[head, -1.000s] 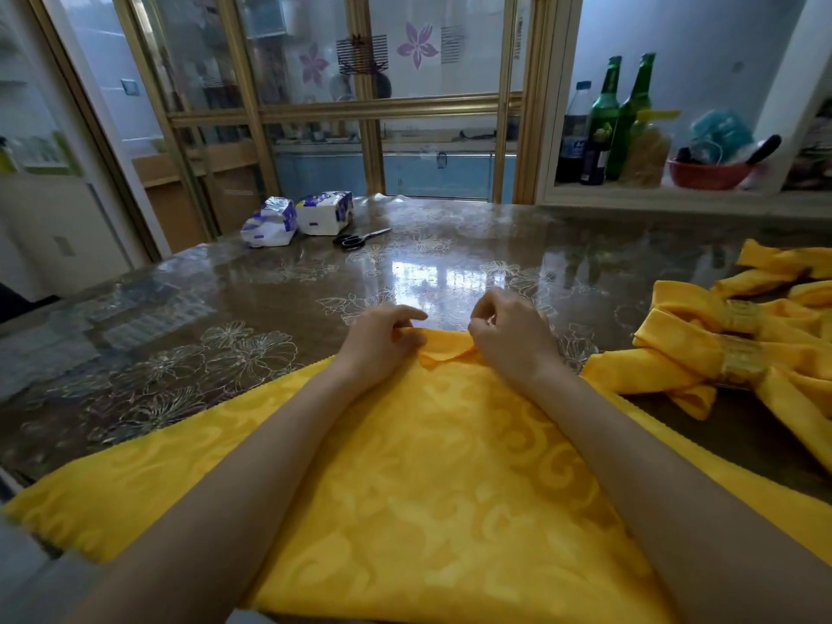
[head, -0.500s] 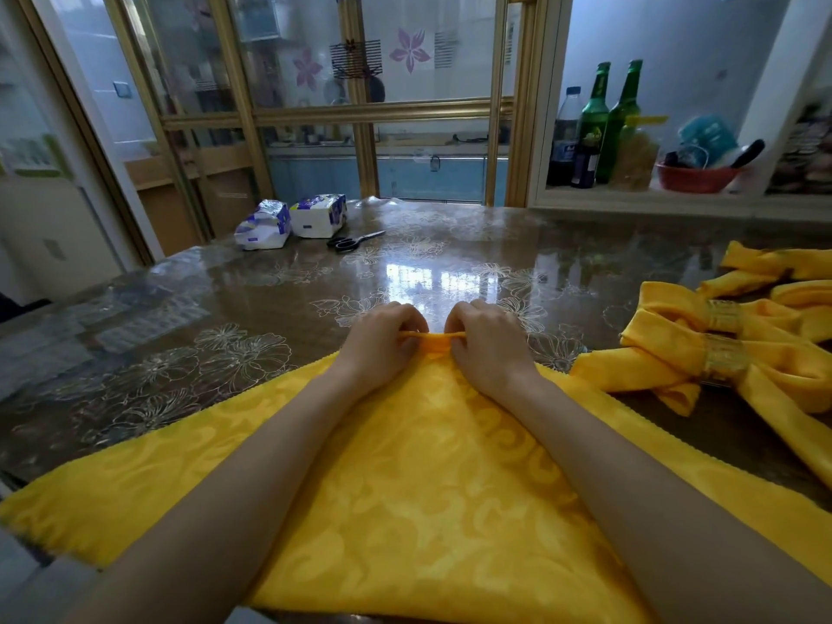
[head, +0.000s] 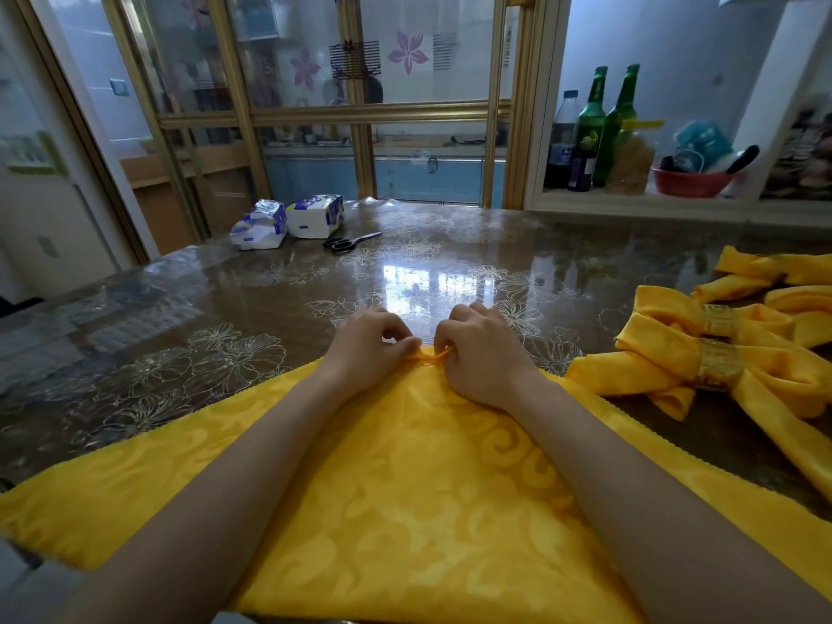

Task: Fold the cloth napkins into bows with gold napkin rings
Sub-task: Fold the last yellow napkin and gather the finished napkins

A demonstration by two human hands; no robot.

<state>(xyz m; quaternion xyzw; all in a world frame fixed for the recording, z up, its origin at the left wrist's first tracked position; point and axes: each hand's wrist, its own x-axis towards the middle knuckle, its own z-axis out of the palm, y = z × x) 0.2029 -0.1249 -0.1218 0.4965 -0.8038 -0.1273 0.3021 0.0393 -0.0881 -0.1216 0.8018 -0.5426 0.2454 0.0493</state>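
A glossy, flower-patterned surface is carrying a yellow napkin, lying flat as a diamond with its near part reaching the person's edge. At its far corner the left hand and right hand are sitting close together, the fingers of both curling and pinching the tip, probably to start the narrow fold a bow needs. Just beside the napkin's right edge, finished bows are lying in gold rings, crowding that side. Farther back, scissors and tissue packs are resting well apart from the work.
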